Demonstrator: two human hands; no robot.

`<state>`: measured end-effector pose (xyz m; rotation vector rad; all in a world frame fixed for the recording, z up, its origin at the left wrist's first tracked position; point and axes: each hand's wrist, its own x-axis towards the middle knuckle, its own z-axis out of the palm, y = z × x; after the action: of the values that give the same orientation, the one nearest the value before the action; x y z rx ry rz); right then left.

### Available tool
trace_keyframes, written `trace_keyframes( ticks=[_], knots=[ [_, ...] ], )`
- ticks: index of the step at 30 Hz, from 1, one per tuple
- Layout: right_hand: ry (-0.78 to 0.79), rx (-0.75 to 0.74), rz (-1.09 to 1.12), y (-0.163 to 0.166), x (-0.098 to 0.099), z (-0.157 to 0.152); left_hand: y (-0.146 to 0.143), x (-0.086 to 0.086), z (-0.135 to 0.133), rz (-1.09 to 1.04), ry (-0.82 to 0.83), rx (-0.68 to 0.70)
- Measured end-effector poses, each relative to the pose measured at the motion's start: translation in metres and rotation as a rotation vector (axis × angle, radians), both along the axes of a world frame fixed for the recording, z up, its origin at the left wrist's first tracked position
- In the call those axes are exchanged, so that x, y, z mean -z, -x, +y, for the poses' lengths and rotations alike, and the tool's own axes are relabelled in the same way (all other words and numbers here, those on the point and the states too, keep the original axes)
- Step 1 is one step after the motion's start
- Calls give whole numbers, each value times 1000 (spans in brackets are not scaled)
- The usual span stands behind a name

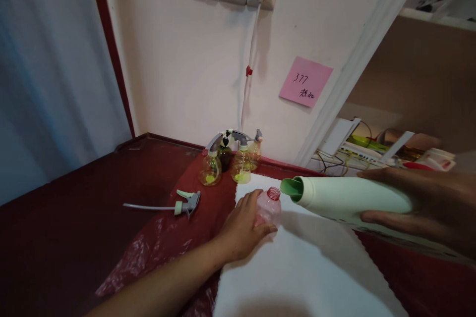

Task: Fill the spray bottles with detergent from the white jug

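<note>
My left hand [241, 228] is wrapped round a clear pink spray bottle body [269, 208], which stands upright on a white sheet with its threaded neck uncovered. From the right, my right hand [431, 203] grips a pale green container with a spout [342, 195]. It is tilted nearly level, its green spout close to the pink bottle's neck but apart from it. No stream of liquid shows between them. A loose grey and green trigger sprayer head [188, 204] with a long tube lies left of my left hand.
Several spray bottles [210, 168] stand against the wall behind my hands. Under the white sheet [297, 277] lies red plastic film [148, 242] on a dark red table [55, 237]. A cluttered shelf [372, 153] is at the right, and a cord [253, 39] hangs from a socket.
</note>
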<state>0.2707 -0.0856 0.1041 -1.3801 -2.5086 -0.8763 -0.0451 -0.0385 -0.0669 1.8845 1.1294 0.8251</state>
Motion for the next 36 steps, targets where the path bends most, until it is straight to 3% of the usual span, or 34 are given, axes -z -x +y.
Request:
trace_keyframes(
  ticks=[20,36],
  knots=[
    [23,108,26,-4,0,1,0,1,1,-5,-3,-8],
    [-19,74,-3,-1,-3,-2,0,1,1,-22,-24,-7]
  ],
)
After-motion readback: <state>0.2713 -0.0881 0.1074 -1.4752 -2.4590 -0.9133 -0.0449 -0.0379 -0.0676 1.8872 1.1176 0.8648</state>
